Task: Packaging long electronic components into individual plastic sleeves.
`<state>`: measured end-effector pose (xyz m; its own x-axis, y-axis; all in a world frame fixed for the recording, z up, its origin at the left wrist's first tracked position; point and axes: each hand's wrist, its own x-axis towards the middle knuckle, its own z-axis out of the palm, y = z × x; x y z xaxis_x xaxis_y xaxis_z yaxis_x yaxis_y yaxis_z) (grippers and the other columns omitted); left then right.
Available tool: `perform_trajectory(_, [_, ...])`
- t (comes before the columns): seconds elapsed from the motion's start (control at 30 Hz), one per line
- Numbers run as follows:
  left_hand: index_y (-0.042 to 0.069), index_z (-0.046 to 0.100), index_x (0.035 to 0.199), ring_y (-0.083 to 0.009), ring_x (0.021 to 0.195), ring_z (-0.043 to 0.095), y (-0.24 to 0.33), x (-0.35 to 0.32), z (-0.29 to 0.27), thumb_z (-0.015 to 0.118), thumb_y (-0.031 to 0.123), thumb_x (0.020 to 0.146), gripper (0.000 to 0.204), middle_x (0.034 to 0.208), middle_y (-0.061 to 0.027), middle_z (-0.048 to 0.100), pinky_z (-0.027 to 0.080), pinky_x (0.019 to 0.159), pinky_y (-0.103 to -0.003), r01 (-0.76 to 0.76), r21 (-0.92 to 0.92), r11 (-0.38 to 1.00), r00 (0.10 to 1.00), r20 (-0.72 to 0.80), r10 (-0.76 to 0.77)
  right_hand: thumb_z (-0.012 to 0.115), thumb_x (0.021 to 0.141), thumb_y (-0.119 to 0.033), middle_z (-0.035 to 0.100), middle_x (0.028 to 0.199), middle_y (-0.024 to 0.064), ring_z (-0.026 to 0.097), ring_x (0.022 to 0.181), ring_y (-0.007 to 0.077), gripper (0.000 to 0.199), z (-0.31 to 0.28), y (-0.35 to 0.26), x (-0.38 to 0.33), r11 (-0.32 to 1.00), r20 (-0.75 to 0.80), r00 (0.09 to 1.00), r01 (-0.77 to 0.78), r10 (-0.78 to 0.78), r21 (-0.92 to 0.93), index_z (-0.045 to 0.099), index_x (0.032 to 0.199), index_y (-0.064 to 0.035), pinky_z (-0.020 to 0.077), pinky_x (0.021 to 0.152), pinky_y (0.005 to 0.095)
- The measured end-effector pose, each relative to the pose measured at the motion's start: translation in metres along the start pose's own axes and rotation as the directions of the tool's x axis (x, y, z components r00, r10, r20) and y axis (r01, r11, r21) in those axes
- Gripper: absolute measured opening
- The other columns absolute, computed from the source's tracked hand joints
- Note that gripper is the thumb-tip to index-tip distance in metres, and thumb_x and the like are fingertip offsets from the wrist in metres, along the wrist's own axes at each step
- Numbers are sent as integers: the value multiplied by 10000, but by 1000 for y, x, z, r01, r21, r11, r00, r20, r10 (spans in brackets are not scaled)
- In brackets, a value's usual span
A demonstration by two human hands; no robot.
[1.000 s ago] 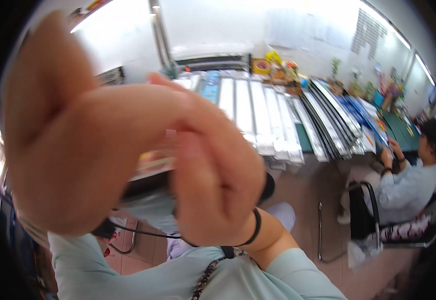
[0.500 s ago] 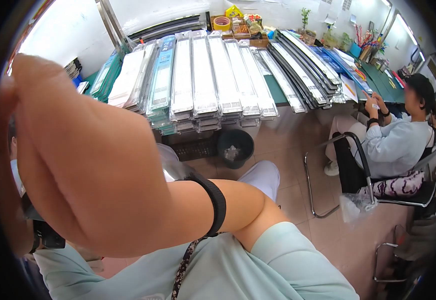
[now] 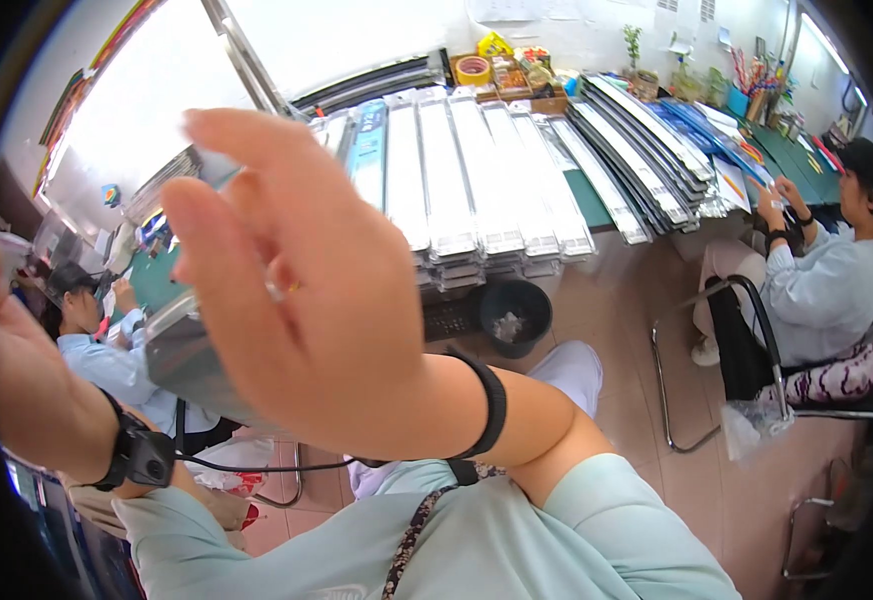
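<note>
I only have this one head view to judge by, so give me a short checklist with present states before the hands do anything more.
1. Right hand visible: ok, raised close to the camera, fingers spread, a ring on one.
2. Right hand gripping something: cannot tell; a grey flat object shows behind it, contact hidden.
3. Left hand visible: not ok, mostly cut off at the picture's edge; only the wrist with a black strap shows.
4. Stacked long trays on the table in view: ok.
5. Seated co-worker apart from the hands: ok.
</note>
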<state>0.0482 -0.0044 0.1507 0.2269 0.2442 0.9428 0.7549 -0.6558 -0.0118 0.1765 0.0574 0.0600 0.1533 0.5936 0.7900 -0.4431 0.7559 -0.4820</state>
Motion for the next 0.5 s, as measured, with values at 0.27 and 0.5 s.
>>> perform_trajectory(0.27, [28,410,995,-53,519,267,1,-41,15,439,150,919,146,630,23,301,204,480,-197,279,-362,890,958,45,-282,643,835,-192,544,808,22,493,718,56,361,-15,10,-4,924,359,921,-259,149,282,487,1098,0,391,649,177])
perform_trajectory(0.5, [46,381,1004,-43,501,233,8,-64,14,443,231,928,209,618,30,319,183,474,-200,398,-426,813,901,14,-433,691,728,8,489,896,35,512,785,87,367,-8,21,-4,874,407,908,-277,102,400,492,1035,-17,427,707,215])
